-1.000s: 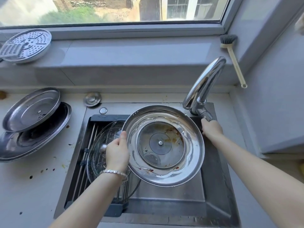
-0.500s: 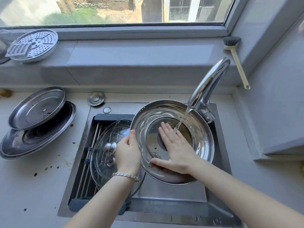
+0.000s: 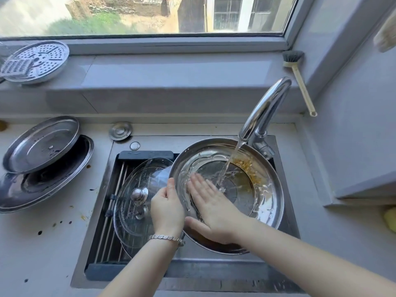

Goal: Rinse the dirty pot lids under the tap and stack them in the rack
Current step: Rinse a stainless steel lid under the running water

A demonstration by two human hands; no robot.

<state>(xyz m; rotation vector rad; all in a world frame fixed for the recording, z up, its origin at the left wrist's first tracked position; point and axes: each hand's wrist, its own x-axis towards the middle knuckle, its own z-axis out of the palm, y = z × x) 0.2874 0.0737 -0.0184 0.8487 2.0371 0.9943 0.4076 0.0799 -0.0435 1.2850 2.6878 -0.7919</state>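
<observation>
A large steel pot lid (image 3: 269, 202) is held inner side up over the sink, under the running tap (image 3: 264, 110). Water streams onto it and orange food bits cling near its far right. My left hand (image 3: 167, 207) grips the lid's left rim. My right hand (image 3: 212, 207) lies flat with straight fingers on the lid's wet inner face. A glass lid (image 3: 132, 219) with a metal knob leans in the dark rack (image 3: 128, 156) on the sink's left side. Two dirty steel lids, a smaller one (image 3: 40, 144) on a bigger one (image 3: 42, 185), are stacked on the counter at left.
A small sink plug cap (image 3: 120, 130) lies behind the sink. A perforated steamer plate (image 3: 36, 61) sits on the windowsill at left. A dish brush (image 3: 299, 80) leans in the right corner. Food spots dot the counter (image 3: 53, 243) at left.
The tap was turned on and water now runs harder onto the lid. My right hand left the tap handle and came flat onto the lid's inside, sliding across it.
</observation>
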